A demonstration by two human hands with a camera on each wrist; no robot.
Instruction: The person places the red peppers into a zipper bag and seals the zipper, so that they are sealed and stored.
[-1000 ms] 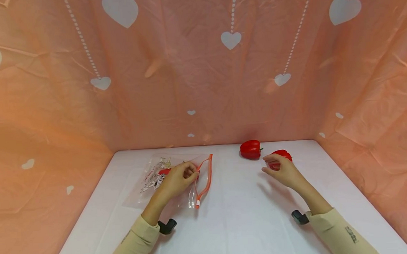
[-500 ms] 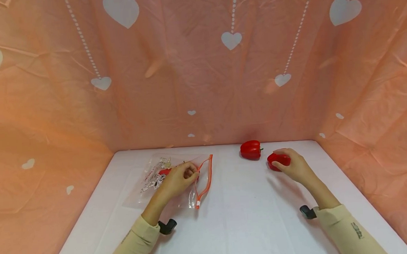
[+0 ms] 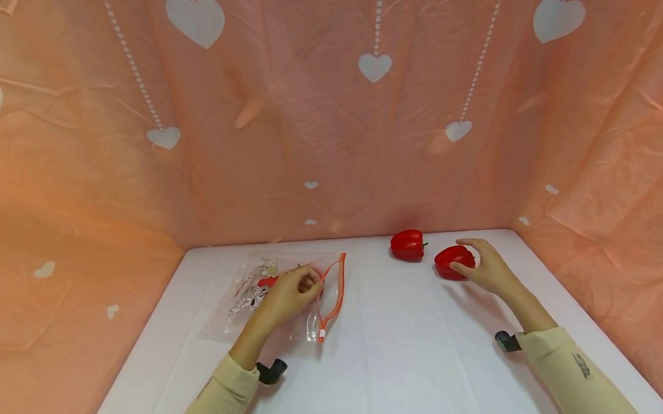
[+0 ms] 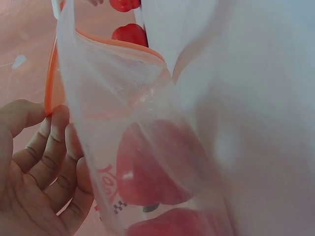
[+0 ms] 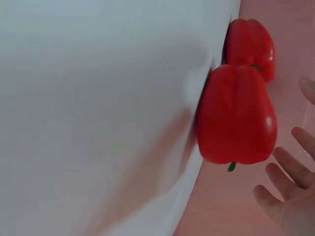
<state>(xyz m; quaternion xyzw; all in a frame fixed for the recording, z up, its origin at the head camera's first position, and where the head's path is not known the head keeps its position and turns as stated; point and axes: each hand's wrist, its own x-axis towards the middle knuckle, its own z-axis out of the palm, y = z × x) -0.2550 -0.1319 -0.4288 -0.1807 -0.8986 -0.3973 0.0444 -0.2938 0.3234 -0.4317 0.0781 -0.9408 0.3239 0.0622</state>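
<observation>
From the middle of the white desk (image 3: 401,359), a clear bag (image 3: 251,289) lies toward ten o'clock, its orange-edged mouth pinched by the left hand (image 3: 293,293). The right hand (image 3: 491,270), fingers spread, holding nothing, is just beside the nearer red pepper (image 3: 452,263) at two o'clock; the farther red pepper (image 3: 407,245) sits at one.

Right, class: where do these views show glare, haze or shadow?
Head: bright glints on the bag; left wrist: the bagged peppers look hazy through it; right wrist: a shiny spot on the nearer pepper, a soft shadow across the table.
</observation>
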